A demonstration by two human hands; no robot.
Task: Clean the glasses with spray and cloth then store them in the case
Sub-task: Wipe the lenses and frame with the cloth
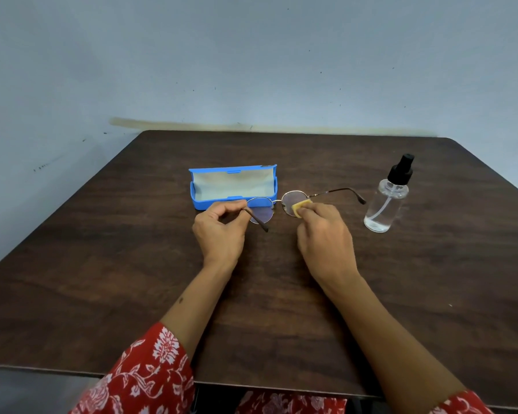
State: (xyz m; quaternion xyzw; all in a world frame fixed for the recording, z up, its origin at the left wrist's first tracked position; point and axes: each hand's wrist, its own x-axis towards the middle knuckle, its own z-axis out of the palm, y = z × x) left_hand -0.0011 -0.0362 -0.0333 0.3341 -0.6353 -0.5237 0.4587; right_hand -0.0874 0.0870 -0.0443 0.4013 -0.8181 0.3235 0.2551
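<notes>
Thin round metal-rimmed glasses [329,192] are held just above the table's middle. My left hand [222,231] pinches the left temple arm near the left lens. My right hand [323,234] presses a small yellow cloth [300,207] onto the right lens; the right temple arm sticks out toward the right. An open blue case [234,186] with a pale lining lies right behind the glasses. A clear spray bottle [386,201] with a black nozzle stands upright to the right, apart from both hands.
The dark wooden table [132,264] reaches a grey-blue wall at the back. Its front edge runs near my red patterned sleeves [150,372].
</notes>
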